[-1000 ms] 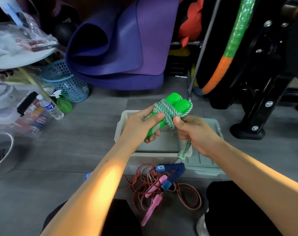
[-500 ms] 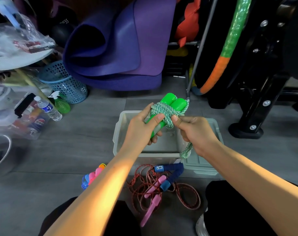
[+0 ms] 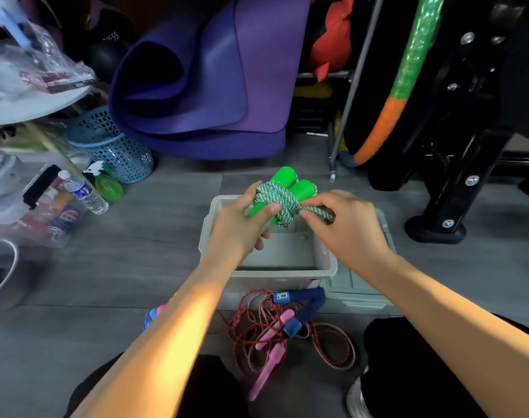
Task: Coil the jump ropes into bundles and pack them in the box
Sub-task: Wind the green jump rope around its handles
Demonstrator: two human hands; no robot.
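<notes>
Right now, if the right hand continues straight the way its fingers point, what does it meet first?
Probably the green rope bundle: the right hand points leftward and already pinches its rope end. Beyond is the left hand.

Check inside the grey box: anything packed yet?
No ropes visible inside the grey box: bare floor, maybe one small speck. The hands and green rope bundle above cover its far end.
</notes>
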